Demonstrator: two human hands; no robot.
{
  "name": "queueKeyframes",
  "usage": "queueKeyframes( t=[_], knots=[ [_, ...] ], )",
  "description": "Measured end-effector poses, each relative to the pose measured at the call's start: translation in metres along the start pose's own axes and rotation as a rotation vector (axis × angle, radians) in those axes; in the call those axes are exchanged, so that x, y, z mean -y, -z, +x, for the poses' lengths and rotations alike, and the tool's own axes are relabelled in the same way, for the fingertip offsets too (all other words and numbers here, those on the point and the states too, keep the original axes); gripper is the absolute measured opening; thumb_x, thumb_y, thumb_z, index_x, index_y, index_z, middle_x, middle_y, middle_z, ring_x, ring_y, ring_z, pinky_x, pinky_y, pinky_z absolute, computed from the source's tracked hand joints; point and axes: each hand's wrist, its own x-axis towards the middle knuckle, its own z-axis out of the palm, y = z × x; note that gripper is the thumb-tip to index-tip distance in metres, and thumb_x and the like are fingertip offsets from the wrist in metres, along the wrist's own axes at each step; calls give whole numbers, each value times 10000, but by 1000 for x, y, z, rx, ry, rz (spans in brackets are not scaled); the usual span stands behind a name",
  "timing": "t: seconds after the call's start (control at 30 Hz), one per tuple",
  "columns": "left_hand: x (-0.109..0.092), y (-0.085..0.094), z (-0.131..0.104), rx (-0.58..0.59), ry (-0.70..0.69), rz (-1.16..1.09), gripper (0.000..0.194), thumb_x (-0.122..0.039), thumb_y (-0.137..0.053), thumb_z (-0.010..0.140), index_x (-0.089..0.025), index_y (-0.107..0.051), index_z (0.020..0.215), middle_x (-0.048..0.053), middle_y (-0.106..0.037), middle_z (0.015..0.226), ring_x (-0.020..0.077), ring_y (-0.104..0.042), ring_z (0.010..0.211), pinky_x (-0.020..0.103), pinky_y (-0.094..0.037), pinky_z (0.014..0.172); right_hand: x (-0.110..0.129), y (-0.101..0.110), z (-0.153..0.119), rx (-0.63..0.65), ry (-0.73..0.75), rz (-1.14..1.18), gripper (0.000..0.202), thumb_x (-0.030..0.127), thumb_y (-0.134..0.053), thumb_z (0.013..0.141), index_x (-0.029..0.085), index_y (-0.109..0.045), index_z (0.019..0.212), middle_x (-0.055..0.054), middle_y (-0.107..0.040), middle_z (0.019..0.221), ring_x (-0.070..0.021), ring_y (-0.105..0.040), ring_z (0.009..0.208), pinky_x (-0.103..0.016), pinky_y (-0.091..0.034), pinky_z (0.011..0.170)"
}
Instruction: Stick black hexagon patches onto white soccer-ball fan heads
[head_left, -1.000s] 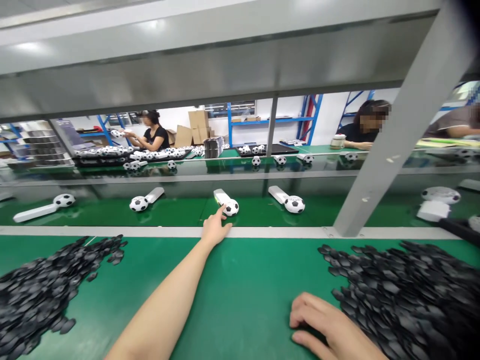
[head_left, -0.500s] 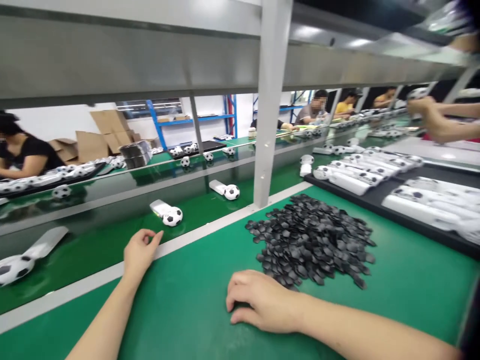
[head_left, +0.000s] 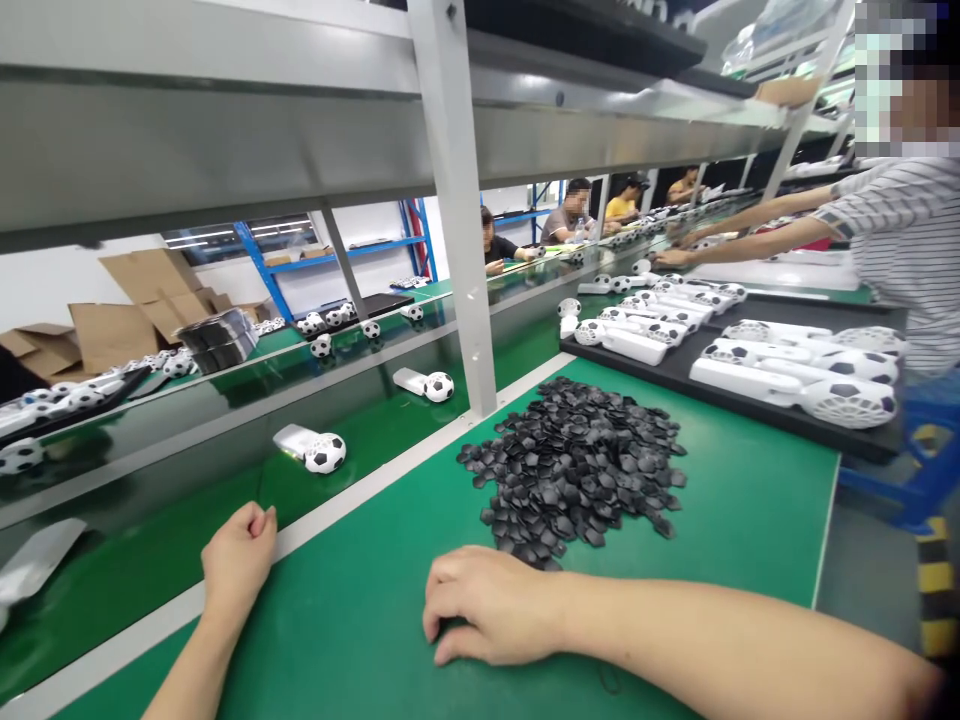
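My left hand (head_left: 238, 560) is closed in a loose fist over the pale rail along the green conveyor belt. No object shows in its fingers. Just beyond it on the belt lies a white device (head_left: 319, 450) with a football-patterned head and a flat handle. My right hand (head_left: 491, 605) rests on the green table, fingers curled and thumb apart, with nothing seen between them. It lies at the near edge of a pile of small black five-sided pieces (head_left: 585, 465). Another football-headed device (head_left: 431, 385) sits farther along the belt.
A black tray (head_left: 780, 420) of white football-headed devices stands at the right. A metal post (head_left: 461, 230) rises beside the belt, below a grey overhead shelf (head_left: 262, 150). A co-worker in a striped shirt (head_left: 915, 230) reaches over at the right. Cardboard boxes (head_left: 146, 285) are at the back left.
The view has swung right, bringing the co-worker's striped shirt into sight. My left hand has drawn back from the device and its fingers have closed. My right hand stays by the pile.
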Motion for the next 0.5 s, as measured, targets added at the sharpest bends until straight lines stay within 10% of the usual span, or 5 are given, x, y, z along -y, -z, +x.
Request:
queueKeyframes(
  t=[0.5],
  knots=[
    [0, -2, 6, 27, -7, 103, 296, -227, -353, 779, -188, -183, 540, -34, -319, 420, 139, -349, 457, 216, -241, 501, -6, -8, 3, -30, 13, -21, 203, 367, -616, 776, 203, -647, 892, -9, -585, 865, -130, -557, 848, -218, -401, 779]
  ],
)
